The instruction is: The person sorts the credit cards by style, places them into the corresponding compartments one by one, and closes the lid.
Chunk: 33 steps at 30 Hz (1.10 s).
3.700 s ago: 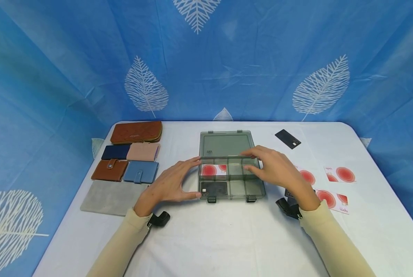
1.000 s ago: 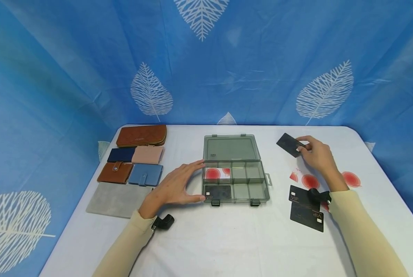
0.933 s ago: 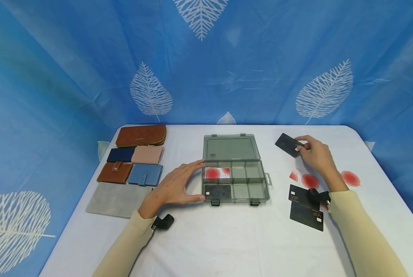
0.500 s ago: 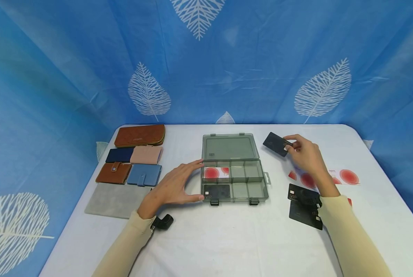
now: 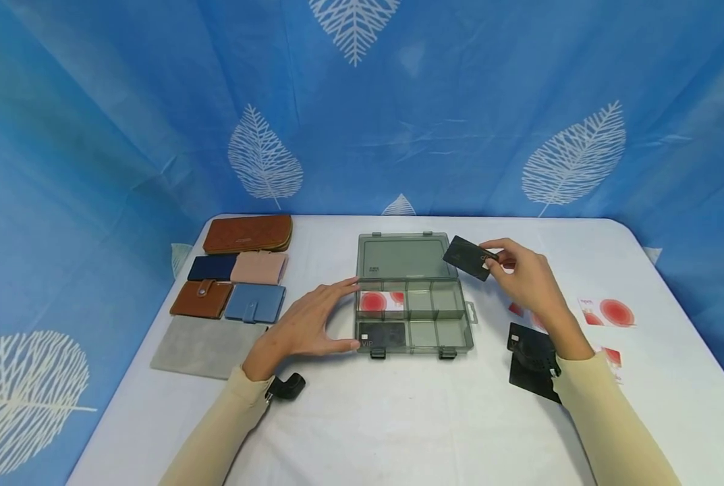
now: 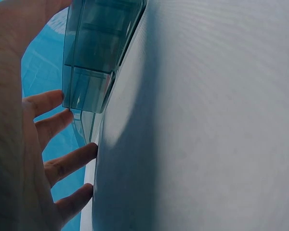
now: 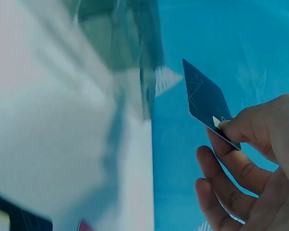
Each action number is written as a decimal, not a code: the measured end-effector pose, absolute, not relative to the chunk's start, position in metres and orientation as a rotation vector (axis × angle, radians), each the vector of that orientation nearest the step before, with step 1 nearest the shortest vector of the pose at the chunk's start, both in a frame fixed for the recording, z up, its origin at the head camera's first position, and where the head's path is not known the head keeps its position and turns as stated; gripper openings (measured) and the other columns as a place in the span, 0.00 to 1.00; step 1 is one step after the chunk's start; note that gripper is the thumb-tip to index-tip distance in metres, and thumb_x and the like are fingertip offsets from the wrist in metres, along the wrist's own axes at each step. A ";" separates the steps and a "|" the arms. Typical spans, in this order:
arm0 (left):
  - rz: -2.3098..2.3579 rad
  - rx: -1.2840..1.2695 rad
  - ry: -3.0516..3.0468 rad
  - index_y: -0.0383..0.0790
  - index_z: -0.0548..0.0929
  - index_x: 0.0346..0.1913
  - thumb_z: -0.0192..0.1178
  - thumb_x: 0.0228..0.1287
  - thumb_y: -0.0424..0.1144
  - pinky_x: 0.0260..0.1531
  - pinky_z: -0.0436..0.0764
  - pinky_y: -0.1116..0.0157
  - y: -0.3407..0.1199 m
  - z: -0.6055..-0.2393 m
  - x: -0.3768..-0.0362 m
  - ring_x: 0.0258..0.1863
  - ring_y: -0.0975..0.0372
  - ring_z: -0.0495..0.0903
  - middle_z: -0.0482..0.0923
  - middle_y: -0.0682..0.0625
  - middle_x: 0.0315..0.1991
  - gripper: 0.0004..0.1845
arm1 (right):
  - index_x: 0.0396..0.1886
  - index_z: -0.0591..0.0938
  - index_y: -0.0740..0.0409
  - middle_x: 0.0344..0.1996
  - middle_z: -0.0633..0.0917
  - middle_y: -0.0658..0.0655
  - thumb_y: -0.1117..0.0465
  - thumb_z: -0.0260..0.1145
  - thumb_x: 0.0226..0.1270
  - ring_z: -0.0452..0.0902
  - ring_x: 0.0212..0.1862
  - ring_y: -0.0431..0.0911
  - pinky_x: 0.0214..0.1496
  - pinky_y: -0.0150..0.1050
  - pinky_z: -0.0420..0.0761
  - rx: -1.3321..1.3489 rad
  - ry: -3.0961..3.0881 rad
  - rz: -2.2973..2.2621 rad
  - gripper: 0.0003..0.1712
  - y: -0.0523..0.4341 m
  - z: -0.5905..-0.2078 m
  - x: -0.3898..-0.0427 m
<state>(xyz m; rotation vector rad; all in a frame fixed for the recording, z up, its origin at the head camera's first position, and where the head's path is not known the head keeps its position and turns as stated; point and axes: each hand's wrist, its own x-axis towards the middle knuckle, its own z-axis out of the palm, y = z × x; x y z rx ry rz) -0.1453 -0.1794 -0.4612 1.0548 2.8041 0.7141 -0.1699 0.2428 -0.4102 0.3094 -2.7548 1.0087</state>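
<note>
One black card (image 5: 469, 258), pinched in the right hand (image 5: 522, 277), now hangs over the open organiser box (image 5: 411, 317), no longer at the table's far right; the open left hand (image 5: 305, 327) steadies the box.

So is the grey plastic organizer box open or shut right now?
Open. The organizer box has its lid folded back flat on the table, leaving the compartments uncovered, with cards visible in the two left ones.

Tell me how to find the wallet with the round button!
Look at the white table, at the group of wallets on its left side. In the second row from the front, the outer one is the brown snap wallet. It alone has a strap with a round button; its blue neighbour has a square tab.
</note>
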 end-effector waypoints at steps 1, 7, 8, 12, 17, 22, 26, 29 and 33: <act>0.716 1.055 2.803 0.49 0.62 0.86 0.70 0.59 0.71 0.78 0.63 0.41 -0.179 -0.461 -0.145 0.82 0.52 0.64 0.55 0.53 0.87 0.57 | 0.65 0.85 0.57 0.41 0.91 0.64 0.64 0.68 0.79 0.88 0.52 0.69 0.54 0.67 0.81 0.328 -2.755 1.008 0.18 0.239 -0.409 -0.168; 0.710 1.050 2.801 0.49 0.61 0.86 0.70 0.58 0.71 0.79 0.62 0.41 -0.178 -0.461 -0.146 0.82 0.52 0.62 0.54 0.54 0.87 0.58 | 0.65 0.85 0.55 0.40 0.92 0.59 0.66 0.67 0.79 0.90 0.48 0.62 0.47 0.58 0.82 0.440 -2.788 1.038 0.18 0.213 -0.407 -0.157; 0.710 1.052 2.800 0.49 0.61 0.86 0.70 0.58 0.71 0.79 0.62 0.41 -0.178 -0.461 -0.146 0.82 0.52 0.62 0.54 0.54 0.87 0.58 | 0.65 0.85 0.55 0.40 0.92 0.58 0.66 0.67 0.79 0.90 0.47 0.59 0.46 0.55 0.82 0.462 -2.794 1.049 0.18 0.209 -0.407 -0.156; 0.714 1.059 2.801 0.48 0.62 0.86 0.70 0.58 0.71 0.78 0.63 0.41 -0.178 -0.461 -0.146 0.82 0.52 0.63 0.55 0.52 0.87 0.58 | 0.64 0.85 0.55 0.37 0.90 0.54 0.68 0.67 0.78 0.90 0.44 0.54 0.43 0.50 0.83 0.551 -2.810 1.093 0.19 0.193 -0.408 -0.151; 0.727 1.065 2.800 0.49 0.62 0.86 0.70 0.58 0.71 0.76 0.65 0.39 -0.179 -0.460 -0.146 0.82 0.51 0.64 0.56 0.52 0.87 0.58 | 0.64 0.86 0.54 0.38 0.88 0.53 0.68 0.69 0.78 0.90 0.45 0.52 0.47 0.51 0.88 0.635 -2.824 1.174 0.19 0.174 -0.410 -0.143; 0.735 1.070 2.793 0.49 0.61 0.86 0.70 0.59 0.70 0.75 0.67 0.39 -0.179 -0.462 -0.147 0.81 0.51 0.64 0.55 0.51 0.87 0.57 | 0.64 0.86 0.52 0.41 0.89 0.52 0.66 0.70 0.77 0.90 0.45 0.50 0.50 0.50 0.89 0.699 -2.853 1.206 0.19 0.158 -0.411 -0.133; 0.743 1.070 2.786 0.48 0.61 0.86 0.70 0.59 0.70 0.75 0.68 0.39 -0.179 -0.463 -0.146 0.80 0.50 0.66 0.54 0.51 0.87 0.57 | 0.64 0.87 0.49 0.40 0.89 0.49 0.66 0.71 0.76 0.90 0.43 0.47 0.47 0.48 0.89 0.753 -2.868 1.175 0.19 0.148 -0.412 -0.126; 0.740 1.066 2.792 0.48 0.61 0.86 0.70 0.59 0.71 0.72 0.71 0.39 -0.179 -0.464 -0.145 0.78 0.49 0.68 0.54 0.52 0.87 0.57 | 0.64 0.87 0.47 0.39 0.90 0.47 0.65 0.71 0.77 0.89 0.41 0.43 0.42 0.44 0.87 0.794 -2.880 1.160 0.19 0.142 -0.415 -0.121; 0.729 1.055 2.796 0.49 0.62 0.85 0.70 0.58 0.71 0.71 0.72 0.39 -0.179 -0.463 -0.145 0.77 0.49 0.69 0.55 0.52 0.87 0.57 | 0.61 0.88 0.45 0.37 0.89 0.44 0.64 0.72 0.76 0.84 0.36 0.36 0.38 0.39 0.82 0.861 -2.880 1.101 0.18 0.134 -0.420 -0.115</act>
